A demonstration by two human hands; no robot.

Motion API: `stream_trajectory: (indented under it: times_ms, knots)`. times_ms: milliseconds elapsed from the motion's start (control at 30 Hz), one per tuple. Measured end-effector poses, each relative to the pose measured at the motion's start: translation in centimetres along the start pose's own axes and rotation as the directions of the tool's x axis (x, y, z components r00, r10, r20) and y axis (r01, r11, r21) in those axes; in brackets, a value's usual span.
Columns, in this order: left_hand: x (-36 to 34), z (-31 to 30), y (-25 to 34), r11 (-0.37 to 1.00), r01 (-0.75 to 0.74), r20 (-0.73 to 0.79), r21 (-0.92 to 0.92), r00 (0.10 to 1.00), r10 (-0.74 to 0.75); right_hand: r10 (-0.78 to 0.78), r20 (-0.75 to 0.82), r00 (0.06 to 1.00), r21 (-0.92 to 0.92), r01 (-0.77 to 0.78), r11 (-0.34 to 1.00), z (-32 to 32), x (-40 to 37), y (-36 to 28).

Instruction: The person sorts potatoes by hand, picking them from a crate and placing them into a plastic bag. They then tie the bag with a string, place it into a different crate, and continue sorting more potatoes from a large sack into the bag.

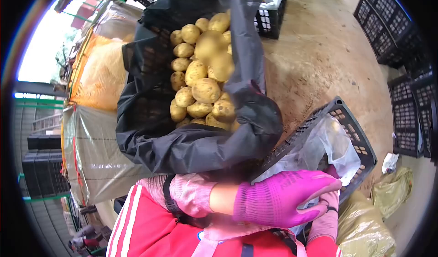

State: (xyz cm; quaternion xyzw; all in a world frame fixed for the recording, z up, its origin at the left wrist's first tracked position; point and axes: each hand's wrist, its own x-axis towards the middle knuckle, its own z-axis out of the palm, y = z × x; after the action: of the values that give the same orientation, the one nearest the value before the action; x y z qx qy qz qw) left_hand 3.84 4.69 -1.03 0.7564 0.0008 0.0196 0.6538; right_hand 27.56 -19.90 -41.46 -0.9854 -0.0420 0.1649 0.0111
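My left hand [289,197], in a magenta knit glove, reaches across to my right forearm. Its thumb and fingers close round the pink right sleeve [326,222] near a dark band at the wrist. Mostly hidden behind it is my right hand [333,171]; a small magenta patch shows over the black crate [365,149] lined with whitish plastic [344,152], and its fingers cannot be made out. In front of me many potatoes [205,90] lie in a container with a black cloth liner [182,149] folded over its rim. Neither hand touches them.
Another lined black crate [271,22] stands beyond the potatoes. Stacked black crates [388,22] line the right side. Yellowish sacks [365,225] lie at lower right. At left are an orange mesh sack [102,72] and a plastic-wrapped stack [100,152]. The floor [310,60] has loose soil.
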Motion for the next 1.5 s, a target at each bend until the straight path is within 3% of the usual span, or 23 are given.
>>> stream_trajectory:
  times_ms: [167, 300, 600, 700, 900, 1100, 1267, 1367, 1433, 1500]
  knots:
    - [-0.8, 1.1, -0.6, 0.998, -0.063, -0.118, -0.001, 0.991, 0.062, -0.006, 0.019, 1.0, -0.017, 0.006, 1.0, 0.2, 0.4, 0.0]
    - [-0.9, 1.3, -0.9, 1.0, 0.009, -0.024, -0.007, 1.0, -0.009, -0.021, 0.027, 0.999, -0.033, 0.022, 0.999, 0.3, 0.5, 0.1]
    - [-1.8, 0.7, 0.7, 0.998, 0.044, 0.003, 0.045, 0.999, -0.044, -0.054, 0.045, 0.998, -0.029, 0.056, 0.998, 0.7, 1.1, 0.0]
    - [-1.6, 2.2, -0.4, 0.995, -0.083, -0.074, 0.054, 0.993, 0.087, -0.067, 0.045, 0.997, -0.03, 0.069, 0.997, 0.6, 1.0, -0.2]
    - [-1.0, 2.7, -0.3, 0.998, 0.028, 0.087, -0.059, 0.996, -0.023, -0.108, 0.054, 0.993, -0.008, 0.109, 0.994, 1.4, 0.8, -0.1]
    - [-1.9, 2.2, 0.3, 0.967, -0.092, 0.074, 0.239, 0.994, 0.077, -0.144, 0.068, 0.987, 0.078, 0.139, 0.987, 3.1, -1.8, 1.3]
    - [-2.7, 2.0, 0.2, 0.933, -0.108, 0.292, 0.344, 0.956, 0.003, -0.103, 0.136, 0.985, 0.308, 0.057, 0.95, 2.8, -2.8, -0.7]
    - [-4.6, 2.1, -0.4, 0.909, -0.089, 0.372, 0.407, 0.925, -0.076, 0.015, 0.554, 0.833, 0.565, -0.389, 0.728, 1.0, -1.6, 0.1]
    - [-5.2, 2.2, -0.6, 0.91, -0.089, 0.4, 0.405, 0.912, -0.089, -0.222, 0.516, 0.827, 0.797, -0.369, 0.479, -2.2, -3.8, 0.6]
    - [-5.4, 1.8, -0.5, 0.924, -0.11, 0.425, 0.367, 0.903, -0.061, -0.411, 0.526, 0.744, 0.85, -0.472, 0.234, -6.8, -6.4, 0.1]
